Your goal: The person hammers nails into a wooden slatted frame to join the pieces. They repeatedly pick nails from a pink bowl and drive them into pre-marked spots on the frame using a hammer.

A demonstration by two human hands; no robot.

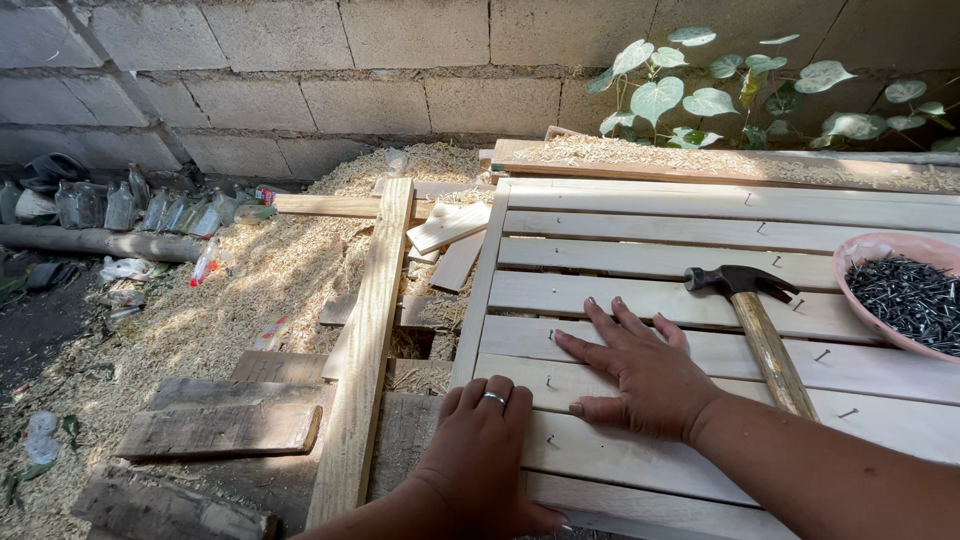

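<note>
Across the right half of the frame a slatted wooden panel (700, 300) of pale boards is laid flat, its slats running left to right and marked by small bent nails. Along the top a grey block wall (300, 80) is seen, with a leafy plant (700, 90) at the upper right. At the left, a heap of wood shavings (270, 270) is spread over the ground, strewn with loose planks, and a long pale board (368, 340) is stood on edge just beside the panel's left rail. A row of empty bottles (150, 208) is lined up at the upper left.

Near the lower middle, the right hand (640, 375) is laid open and flat on the slats, fingers spread. The left hand (485, 450), a ring worn on one finger, is rested palm down over the panel's left edge, fingers curled over the rail; nothing is gripped by either.

A hammer (760, 320) with a wooden handle is lain across the slats just right of the right hand, not touching it. At the right edge a pink bowl (880, 250) of dark nails (910, 295) is set on the panel.

For the panel to be held steady, weight is best pressed evenly through both palms, fingertips kept off the raised nail heads.
</note>
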